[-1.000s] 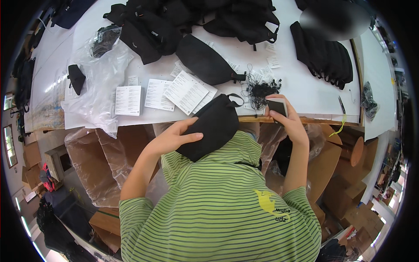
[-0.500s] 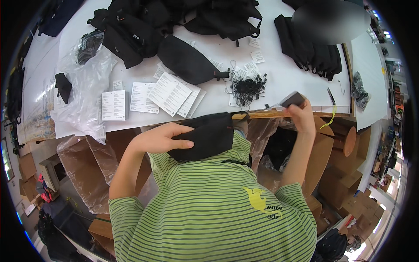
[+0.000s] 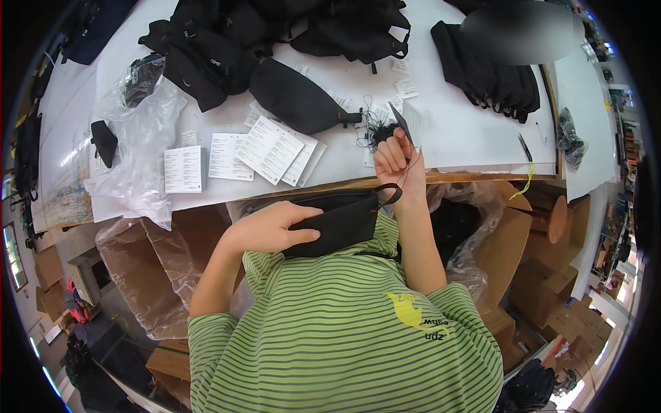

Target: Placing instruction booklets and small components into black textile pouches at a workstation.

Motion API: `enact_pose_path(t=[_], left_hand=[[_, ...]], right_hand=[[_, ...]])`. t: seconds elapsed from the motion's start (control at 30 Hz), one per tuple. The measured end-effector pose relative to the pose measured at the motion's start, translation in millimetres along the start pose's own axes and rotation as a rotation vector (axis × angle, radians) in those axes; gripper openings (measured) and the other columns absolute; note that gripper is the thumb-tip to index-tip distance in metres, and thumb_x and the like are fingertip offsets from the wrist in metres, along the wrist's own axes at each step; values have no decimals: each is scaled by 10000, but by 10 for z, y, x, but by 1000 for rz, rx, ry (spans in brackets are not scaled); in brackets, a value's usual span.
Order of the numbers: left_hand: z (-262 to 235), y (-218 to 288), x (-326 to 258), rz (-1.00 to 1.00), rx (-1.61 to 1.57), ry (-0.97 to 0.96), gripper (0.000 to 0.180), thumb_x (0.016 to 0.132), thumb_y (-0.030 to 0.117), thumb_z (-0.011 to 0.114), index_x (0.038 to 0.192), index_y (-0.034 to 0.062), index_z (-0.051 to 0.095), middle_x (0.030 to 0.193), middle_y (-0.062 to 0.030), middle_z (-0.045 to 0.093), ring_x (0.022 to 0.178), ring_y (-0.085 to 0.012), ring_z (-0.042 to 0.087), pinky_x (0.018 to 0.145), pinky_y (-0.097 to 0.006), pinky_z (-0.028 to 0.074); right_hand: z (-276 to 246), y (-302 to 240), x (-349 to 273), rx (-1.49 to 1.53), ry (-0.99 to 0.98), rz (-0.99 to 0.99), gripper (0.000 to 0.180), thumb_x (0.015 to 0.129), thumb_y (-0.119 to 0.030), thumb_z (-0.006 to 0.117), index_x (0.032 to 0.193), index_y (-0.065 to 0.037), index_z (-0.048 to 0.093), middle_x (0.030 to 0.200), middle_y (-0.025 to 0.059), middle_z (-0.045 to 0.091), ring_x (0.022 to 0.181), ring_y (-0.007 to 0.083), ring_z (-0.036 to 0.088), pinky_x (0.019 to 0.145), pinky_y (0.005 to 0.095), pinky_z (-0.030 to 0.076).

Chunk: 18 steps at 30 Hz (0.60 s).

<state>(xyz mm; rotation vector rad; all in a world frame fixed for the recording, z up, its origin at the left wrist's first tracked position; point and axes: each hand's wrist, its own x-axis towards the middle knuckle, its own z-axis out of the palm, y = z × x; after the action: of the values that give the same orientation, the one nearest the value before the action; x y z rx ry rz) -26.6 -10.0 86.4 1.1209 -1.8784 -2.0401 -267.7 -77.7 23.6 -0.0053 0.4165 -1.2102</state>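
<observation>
My left hand (image 3: 274, 226) grips a small black fabric pouch (image 3: 341, 225) against my body at the table's front edge, thumb on its near face. A black loop (image 3: 390, 194) sticks up from the pouch's right end. Just above that loop, my right hand (image 3: 399, 160) is closed on a dark hang tag (image 3: 401, 121), held upright, with a pale printed side turned right. A thin black string runs down from the tag past my fingers toward the loop; whether it passes through cannot be made out. Behind my right hand lies a tangle of black strings (image 3: 377, 131), partly hidden.
Stacks of white printed cards (image 3: 270, 150) lie along the table's front. A black sling bag (image 3: 296, 96) and a heap of black bags (image 3: 220, 55) sit behind. Clear plastic (image 3: 131, 138) covers the left. Snips (image 3: 525, 148) with yellow cord lie right. Cardboard boxes (image 3: 499, 237) stand below.
My right hand has swung left with the tag, from the right of the table edge to just above the pouch's loop. The loop now stands up; my left hand keeps its hold.
</observation>
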Motion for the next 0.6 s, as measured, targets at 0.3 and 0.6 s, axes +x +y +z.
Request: enact_pose_path(t=[0.3, 0.6], left_hand=[[37, 275, -149, -74, 384, 260, 285, 880, 235, 592, 1036, 15, 499, 717, -185, 579, 733, -351, 582, 638, -413, 435], [175, 361, -25, 60, 555, 386, 207, 783, 156, 676, 908, 29, 570, 896, -115, 585, 851, -295, 576, 717, -409, 459]], right_hand=[[348, -274, -90, -1017, 128, -431, 382, 888, -244, 659, 578, -94, 492, 486, -89, 365, 434, 36, 241, 432, 241, 165], [923, -95, -219, -2259, -716, -49, 282, 786, -257, 703, 648, -21, 633, 515, 139, 514, 432, 278, 479, 464, 327, 383]])
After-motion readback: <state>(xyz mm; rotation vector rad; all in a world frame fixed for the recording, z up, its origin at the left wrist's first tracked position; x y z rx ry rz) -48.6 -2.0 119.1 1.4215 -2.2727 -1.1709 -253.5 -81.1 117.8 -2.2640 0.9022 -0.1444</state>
